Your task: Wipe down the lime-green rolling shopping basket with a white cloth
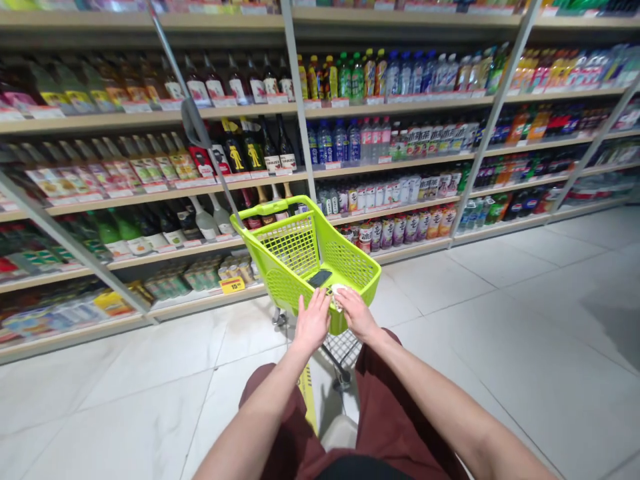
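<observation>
A lime-green plastic shopping cart [295, 263] stands in front of me, with its near rim under both hands. My left hand [313, 319] lies on this rim with its fingers stretched out and holds nothing. Just beside it, my right hand [354, 312] presses a crumpled white cloth or tissue [340, 291] against the rim, fingers bent over it. Inside the basket lies a dark grey flat item [320, 277], whose kind I cannot make out. A long grey pole [173, 60] with a grey plastic piece slants up from the cart's handle side.
Shelves of bottles [240, 83], drink packs and cans run along the far side behind the cart. A yellow price sign [233, 285] hangs at a low shelf. Pale floor tiles [165, 380] lie around the cart, and a yellow-black strip [307, 393] shows between my legs.
</observation>
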`<control>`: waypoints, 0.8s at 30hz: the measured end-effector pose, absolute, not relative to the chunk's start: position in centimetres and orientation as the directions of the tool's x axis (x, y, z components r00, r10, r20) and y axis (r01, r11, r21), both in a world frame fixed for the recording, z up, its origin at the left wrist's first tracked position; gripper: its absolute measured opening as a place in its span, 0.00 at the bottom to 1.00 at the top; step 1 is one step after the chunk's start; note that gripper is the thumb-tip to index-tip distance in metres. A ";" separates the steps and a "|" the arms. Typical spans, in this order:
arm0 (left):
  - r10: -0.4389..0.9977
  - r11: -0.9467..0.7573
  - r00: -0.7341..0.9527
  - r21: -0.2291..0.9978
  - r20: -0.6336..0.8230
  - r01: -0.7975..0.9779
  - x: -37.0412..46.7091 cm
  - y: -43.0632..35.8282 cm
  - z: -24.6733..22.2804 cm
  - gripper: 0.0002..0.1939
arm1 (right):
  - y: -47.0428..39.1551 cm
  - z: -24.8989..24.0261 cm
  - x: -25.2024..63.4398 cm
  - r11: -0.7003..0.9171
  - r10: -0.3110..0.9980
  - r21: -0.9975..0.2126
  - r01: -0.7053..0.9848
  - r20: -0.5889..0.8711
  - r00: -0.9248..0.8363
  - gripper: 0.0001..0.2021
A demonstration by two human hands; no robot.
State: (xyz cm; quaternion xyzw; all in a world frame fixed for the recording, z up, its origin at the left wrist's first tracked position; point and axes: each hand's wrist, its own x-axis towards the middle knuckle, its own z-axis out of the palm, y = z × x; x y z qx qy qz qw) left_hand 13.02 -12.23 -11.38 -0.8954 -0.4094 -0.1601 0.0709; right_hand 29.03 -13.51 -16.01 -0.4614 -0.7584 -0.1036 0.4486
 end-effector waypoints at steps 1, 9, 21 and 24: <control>0.713 -0.652 0.613 -0.001 0.342 0.759 12.8 -12.3 -11.3 0.24 | -13.3 -15.9 29.7 0.541 0.602 -0.244 0.805 0.781 -0.168 0.21; 0.736 -0.595 0.567 -0.046 0.369 0.803 12.2 -13.1 -11.5 0.22 | -11.6 -15.6 36.9 0.279 0.624 -0.349 0.895 0.774 0.108 0.20; 0.713 -0.565 0.571 -0.149 0.406 0.811 11.9 -13.4 -11.6 0.20 | -11.4 -15.6 37.2 0.325 0.638 -0.338 0.883 0.767 0.059 0.19; 0.714 -0.559 0.566 -0.151 0.412 0.815 12.0 -13.3 -11.8 0.21 | -11.4 -15.2 37.2 0.308 0.647 -0.355 0.882 0.758 0.079 0.18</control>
